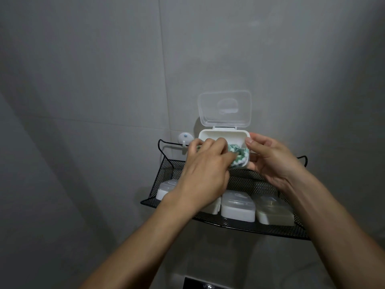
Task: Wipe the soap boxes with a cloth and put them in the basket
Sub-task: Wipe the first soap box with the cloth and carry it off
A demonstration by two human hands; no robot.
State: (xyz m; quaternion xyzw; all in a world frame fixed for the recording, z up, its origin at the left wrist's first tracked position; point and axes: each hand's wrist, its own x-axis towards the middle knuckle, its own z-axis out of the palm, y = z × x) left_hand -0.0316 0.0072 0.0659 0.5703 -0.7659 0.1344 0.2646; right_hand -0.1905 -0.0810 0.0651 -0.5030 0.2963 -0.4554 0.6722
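A white soap box (224,134) with its clear lid (225,108) flipped up is held above the black mesh basket (239,224). My right hand (268,161) grips the box from its right side and underneath. My left hand (205,174) holds a green-and-white cloth (302,158) bunched inside the open box. Several closed white soap boxes lie in the basket: one at the left (164,189), one in the middle (237,207), one at the right (274,211), and another partly hidden under my left wrist.
The basket hangs on a grey tiled wall (104,80). A small white wall hook (185,138) sits by the basket's left hanger. A dark fixture (200,284) shows at the bottom edge.
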